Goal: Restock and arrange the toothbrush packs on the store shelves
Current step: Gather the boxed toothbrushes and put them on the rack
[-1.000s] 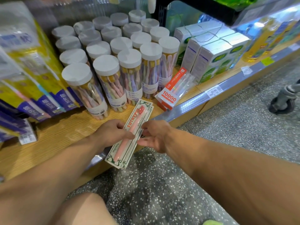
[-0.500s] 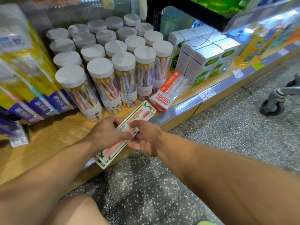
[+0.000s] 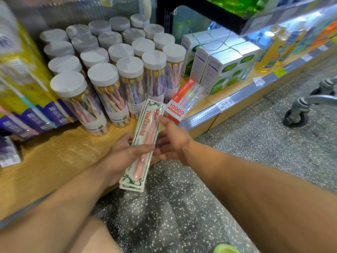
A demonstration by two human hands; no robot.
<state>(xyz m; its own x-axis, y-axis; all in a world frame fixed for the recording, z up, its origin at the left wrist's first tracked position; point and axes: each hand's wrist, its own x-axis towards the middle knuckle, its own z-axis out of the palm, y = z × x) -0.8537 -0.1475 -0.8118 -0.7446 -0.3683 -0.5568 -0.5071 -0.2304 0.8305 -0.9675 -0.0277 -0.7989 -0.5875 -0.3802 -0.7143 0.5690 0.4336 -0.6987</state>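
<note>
A bare strip of wooden shelf (image 3: 60, 157) lies open along the front edge, left of the hands. Behind it, a tight block of white-capped toothbrush canisters (image 3: 113, 70) fills the middle, with no gaps between them. Yellow and blue packs (image 3: 27, 99) lean in from the left. An orange-and-white toothbrush box (image 3: 179, 106) lies at the edge, white cartons (image 3: 222, 64) stacked beyond. A trolley wheel (image 3: 296, 115) stands on the speckled floor (image 3: 255, 143) to the right.

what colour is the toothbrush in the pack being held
Pink, with a redder head, inside the toothbrush pack; head view.
</note>
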